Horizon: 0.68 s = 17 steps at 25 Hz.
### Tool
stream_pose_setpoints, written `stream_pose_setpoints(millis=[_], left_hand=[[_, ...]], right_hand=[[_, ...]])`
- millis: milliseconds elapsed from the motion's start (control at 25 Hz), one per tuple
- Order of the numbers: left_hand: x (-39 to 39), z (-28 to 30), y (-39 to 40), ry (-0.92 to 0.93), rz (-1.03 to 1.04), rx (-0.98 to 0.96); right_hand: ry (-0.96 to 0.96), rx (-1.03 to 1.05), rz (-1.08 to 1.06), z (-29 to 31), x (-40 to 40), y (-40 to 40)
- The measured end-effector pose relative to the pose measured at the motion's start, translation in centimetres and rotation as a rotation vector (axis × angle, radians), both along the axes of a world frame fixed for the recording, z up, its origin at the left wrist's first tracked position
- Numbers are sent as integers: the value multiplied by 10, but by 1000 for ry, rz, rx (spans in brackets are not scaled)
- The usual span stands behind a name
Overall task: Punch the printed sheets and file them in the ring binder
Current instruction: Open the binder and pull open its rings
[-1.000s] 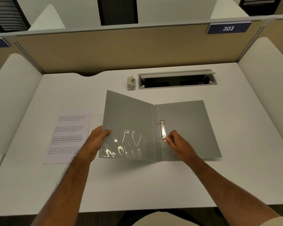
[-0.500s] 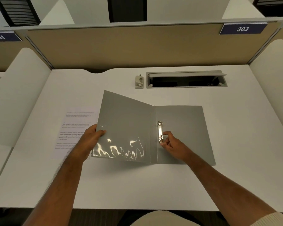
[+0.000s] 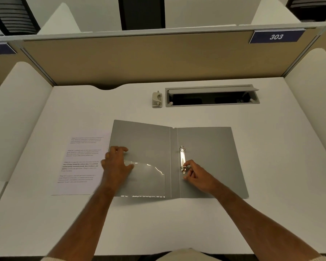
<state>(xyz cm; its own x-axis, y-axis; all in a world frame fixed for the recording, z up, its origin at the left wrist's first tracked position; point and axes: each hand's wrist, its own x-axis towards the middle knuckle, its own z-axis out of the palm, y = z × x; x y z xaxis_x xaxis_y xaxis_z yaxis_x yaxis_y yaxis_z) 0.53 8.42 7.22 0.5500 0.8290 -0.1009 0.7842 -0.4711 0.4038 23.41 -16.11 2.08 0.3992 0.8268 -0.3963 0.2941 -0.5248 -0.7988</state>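
Now I count one open grey plastic ring binder [image 3: 205, 147], left hand [image 3: 117, 166] spread flat on its cover, right hand [image 3: 198, 175] pinching its metal ring clip [image 3: 182, 159] (one printed white sheet [image 3: 81, 162] beside).

A grey ring binder [image 3: 205, 147] lies open and flat near the middle of the white bench [image 3: 271, 166], spine running toward the far edge. The left hand [image 3: 117, 164] presses palm-down on the left cover, fingers spread over its outer edge, beside a clear inner pocket [image 3: 147, 178] that catches the light. The right hand [image 3: 198, 176] pinches the near end of the metal ring mechanism [image 3: 182, 159] — thumb and forefinger closed on it in a tight grip. Printed sheets [image 3: 79, 162] lie toward the left edge, partly under the cover. A small beige hole punch [image 3: 157, 99] stands near the far edge, just left of a cable tray [image 3: 212, 96] with its lid raised.
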Motion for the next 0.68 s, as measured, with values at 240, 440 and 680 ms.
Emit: stream_pose_setpoints(millis=[240, 440, 680], left_hand=[[64, -26, -18, -30, -289, -374], [116, -34, -33, -69, -376, -518], [149, -45, -32, -101, -466, -584]], right_hand=[[77, -53, 29, -5, 10, 0], [149, -76, 41, -2, 16, 4], [247, -90, 40, -1, 25, 8]])
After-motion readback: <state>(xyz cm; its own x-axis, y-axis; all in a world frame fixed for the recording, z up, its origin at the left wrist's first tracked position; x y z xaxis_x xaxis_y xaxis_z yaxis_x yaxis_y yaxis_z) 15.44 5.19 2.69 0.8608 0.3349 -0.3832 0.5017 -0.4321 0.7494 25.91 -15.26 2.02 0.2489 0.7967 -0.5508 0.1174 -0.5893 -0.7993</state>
